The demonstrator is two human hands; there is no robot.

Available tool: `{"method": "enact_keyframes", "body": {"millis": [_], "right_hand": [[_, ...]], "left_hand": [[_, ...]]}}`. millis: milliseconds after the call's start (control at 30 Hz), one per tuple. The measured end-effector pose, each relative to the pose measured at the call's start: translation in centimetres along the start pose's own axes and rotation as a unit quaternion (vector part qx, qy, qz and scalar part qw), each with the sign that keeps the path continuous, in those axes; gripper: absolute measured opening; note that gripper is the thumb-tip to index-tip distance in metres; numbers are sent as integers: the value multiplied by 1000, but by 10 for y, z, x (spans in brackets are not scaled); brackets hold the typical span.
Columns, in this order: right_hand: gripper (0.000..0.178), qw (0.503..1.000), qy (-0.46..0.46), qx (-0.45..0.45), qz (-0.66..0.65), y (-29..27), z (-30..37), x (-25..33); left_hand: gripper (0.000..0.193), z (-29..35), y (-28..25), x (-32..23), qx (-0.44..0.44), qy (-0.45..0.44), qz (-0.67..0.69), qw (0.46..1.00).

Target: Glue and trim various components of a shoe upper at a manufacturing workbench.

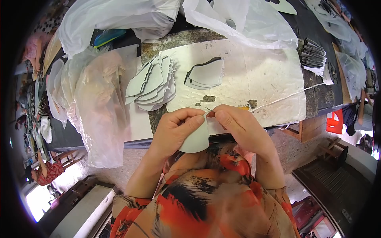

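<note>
My left hand (180,129) is closed on a pale, curved flat cut piece (196,139), its thumb on the face of the piece, which hangs over the table's near edge. Against the piece's upper corner, my right hand (237,123) has its fingers pinched together. A thin dark bit shows between the fingertips; it is too small to name. Beyond my hands, a short stack of similar pale pieces with dark edges (206,74) lies on a worn white sheet (262,75). A bigger fanned pile of such pieces (152,85) sits to its left.
Crumpled clear plastic bags (101,103) cover the table's left, and more plastic (242,23) lies along the back. At the right are a bundle of dark-edged pieces (312,55) and a white cord (283,97). A wooden bench (333,190) stands lower right. People sit at the far left.
</note>
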State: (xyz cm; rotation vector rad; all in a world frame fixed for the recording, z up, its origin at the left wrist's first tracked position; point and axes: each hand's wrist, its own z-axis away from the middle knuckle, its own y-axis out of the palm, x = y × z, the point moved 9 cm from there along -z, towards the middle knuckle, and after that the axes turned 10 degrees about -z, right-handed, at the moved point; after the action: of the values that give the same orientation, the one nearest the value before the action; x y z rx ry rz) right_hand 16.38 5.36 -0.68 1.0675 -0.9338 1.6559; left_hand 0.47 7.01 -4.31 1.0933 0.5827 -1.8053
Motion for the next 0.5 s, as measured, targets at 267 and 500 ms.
{"method": "enact_keyframes", "body": {"millis": [267,500], "right_hand": [[48,991,34,-24,-130,7,-3,-24],[48,978,41,-21,-206,7,-4,-27]], "left_hand": [[22,1,3,-7,-35,43,-57,997],[21,-1,5,-5,-37,32,-53,997]]}}
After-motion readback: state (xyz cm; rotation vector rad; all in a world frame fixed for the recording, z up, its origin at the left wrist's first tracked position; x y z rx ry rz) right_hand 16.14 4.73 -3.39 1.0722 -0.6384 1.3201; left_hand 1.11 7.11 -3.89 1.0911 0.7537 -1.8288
